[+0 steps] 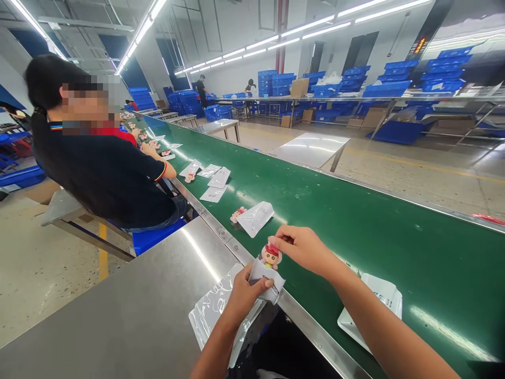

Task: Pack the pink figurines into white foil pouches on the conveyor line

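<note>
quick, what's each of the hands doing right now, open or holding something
Left hand: closed, holding a pouch.
Right hand: closed, pinching a doll by its top.

Green conveyor belt (327, 205): runs beneath and beyond the right grip (300, 246).
Nearest doll: a plush doll (238, 214), just beyond the left grip (245, 289), overlapping a white pouch (257, 217).
Loose pouches: three flat silvery-white pouches (214, 193) farther beyond both grips, some overlapping.
Second doll: a pink plush doll (190, 178) past those, touching another pouch (192, 167).
Far end: more small dolls and pouches, well apart from both grips, too small to tell singly.
Right-hand pouches: white printed pouches (390, 296), right of the right grip, partly hidden by the forearm.
Metal surface (134, 300): left of the left grip, bearing a pile of glossy silver pouches (215, 302) just beside it.
</note>
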{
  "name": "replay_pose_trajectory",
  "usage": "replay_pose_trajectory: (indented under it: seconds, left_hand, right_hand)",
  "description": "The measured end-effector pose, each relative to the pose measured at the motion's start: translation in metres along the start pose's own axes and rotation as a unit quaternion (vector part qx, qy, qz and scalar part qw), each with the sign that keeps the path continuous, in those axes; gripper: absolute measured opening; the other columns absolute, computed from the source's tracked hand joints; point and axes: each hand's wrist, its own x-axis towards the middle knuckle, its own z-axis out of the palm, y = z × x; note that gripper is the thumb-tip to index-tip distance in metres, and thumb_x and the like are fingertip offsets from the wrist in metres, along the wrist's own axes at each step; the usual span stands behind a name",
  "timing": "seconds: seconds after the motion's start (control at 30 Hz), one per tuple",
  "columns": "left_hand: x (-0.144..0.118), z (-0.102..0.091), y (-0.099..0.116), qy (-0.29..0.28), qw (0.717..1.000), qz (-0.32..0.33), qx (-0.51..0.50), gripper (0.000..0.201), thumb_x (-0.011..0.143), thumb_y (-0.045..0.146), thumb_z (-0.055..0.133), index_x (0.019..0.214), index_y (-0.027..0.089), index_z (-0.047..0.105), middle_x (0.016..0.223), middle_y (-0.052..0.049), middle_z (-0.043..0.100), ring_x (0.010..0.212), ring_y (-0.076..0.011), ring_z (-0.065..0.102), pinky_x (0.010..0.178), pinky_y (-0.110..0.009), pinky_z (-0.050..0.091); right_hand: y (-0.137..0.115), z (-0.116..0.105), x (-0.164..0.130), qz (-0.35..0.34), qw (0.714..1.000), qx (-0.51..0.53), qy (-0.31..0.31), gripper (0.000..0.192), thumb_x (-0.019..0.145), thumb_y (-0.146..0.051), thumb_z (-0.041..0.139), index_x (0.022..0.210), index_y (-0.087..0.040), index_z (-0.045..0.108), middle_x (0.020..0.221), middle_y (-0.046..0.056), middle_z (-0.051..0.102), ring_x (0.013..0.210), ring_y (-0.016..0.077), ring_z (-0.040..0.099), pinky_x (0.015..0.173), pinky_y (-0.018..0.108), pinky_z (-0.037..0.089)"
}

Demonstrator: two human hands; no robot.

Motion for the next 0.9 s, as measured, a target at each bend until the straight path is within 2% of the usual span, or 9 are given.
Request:
replay_pose_trajectory:
  seconds: [0.13,0.27,0.33,0.43,0.6,0.77,0.9]
  left_hand:
    - [-0.003,0.011,-0.001,-0.041,0.999,-0.015,0.02,0.033,0.066,0.035,0.072,0.088,0.013,0.061,0.077,-0.002,0.059,0.065,-0.0129,0.048,0.059,-0.021,0.037]
    - [-0.005,0.019,0.0,-0.05,0.997,-0.005,0.063,0.033,0.066,0.036,0.071,0.087,0.013,0.061,0.08,-0.003,0.059,0.068,-0.0148,0.049,0.061,-0.023,0.037]
    - [-0.006,0.022,0.003,-0.051,0.993,0.013,0.104,0.028,0.067,0.037,0.07,0.081,0.014,0.061,0.074,-0.001,0.057,0.066,-0.0138,0.047,0.058,-0.021,0.035]
    - [-0.01,0.026,0.011,-0.059,0.981,0.043,0.177,0.021,0.068,0.034,0.069,0.077,0.017,0.061,0.072,0.002,0.057,0.067,-0.0139,0.047,0.058,-0.021,0.033]
    - [-0.018,0.032,0.024,-0.068,0.963,0.072,0.249,0.013,0.068,0.025,0.066,0.079,0.02,0.062,0.078,0.002,0.062,0.073,-0.0164,0.051,0.065,-0.022,0.036]
    - [-0.022,0.034,0.021,-0.106,0.981,0.024,0.158,0.02,0.066,0.023,0.069,0.083,0.017,0.063,0.078,0.001,0.061,0.072,-0.0158,0.051,0.063,-0.022,0.037]
    - [-0.021,0.036,0.016,-0.14,0.989,-0.003,0.054,0.031,0.063,0.034,0.074,0.083,0.013,0.062,0.074,-0.001,0.058,0.066,-0.0136,0.048,0.058,-0.021,0.036]
  right_hand:
    - [-0.012,-0.004,-0.013,-0.044,0.993,-0.105,-0.021,0.026,0.086,-0.032,0.045,0.064,-0.02,0.053,0.061,-0.003,0.056,0.053,0.0098,0.045,0.048,0.022,0.026]
    - [-0.02,-0.008,-0.028,-0.098,0.953,-0.287,0.021,0.026,0.088,-0.024,0.041,0.066,-0.018,0.051,0.064,0.001,0.056,0.053,0.0111,0.045,0.049,0.027,0.02]
    - [-0.019,-0.014,-0.036,-0.111,0.939,-0.325,0.021,0.026,0.088,-0.024,0.041,0.065,-0.018,0.05,0.062,0.001,0.054,0.05,0.0109,0.042,0.048,0.028,0.017]
    - [-0.017,-0.023,-0.043,-0.12,0.943,-0.31,0.007,0.028,0.088,-0.025,0.041,0.06,-0.018,0.045,0.057,-0.001,0.052,0.046,0.0096,0.036,0.047,0.028,0.016]
    - [-0.016,-0.037,-0.046,-0.078,0.98,-0.185,-0.012,0.031,0.084,-0.029,0.048,0.055,-0.018,0.044,0.051,-0.004,0.05,0.046,0.0083,0.035,0.045,0.024,0.019]
    - [-0.015,-0.037,-0.051,-0.07,0.987,-0.14,-0.031,0.031,0.085,-0.03,0.049,0.056,-0.019,0.049,0.053,-0.004,0.052,0.049,0.0086,0.039,0.046,0.023,0.023]
    - [-0.007,-0.031,-0.061,-0.119,0.983,-0.127,-0.053,0.027,0.089,-0.027,0.044,0.07,-0.02,0.062,0.066,-0.001,0.059,0.059,0.0103,0.05,0.055,0.023,0.034]
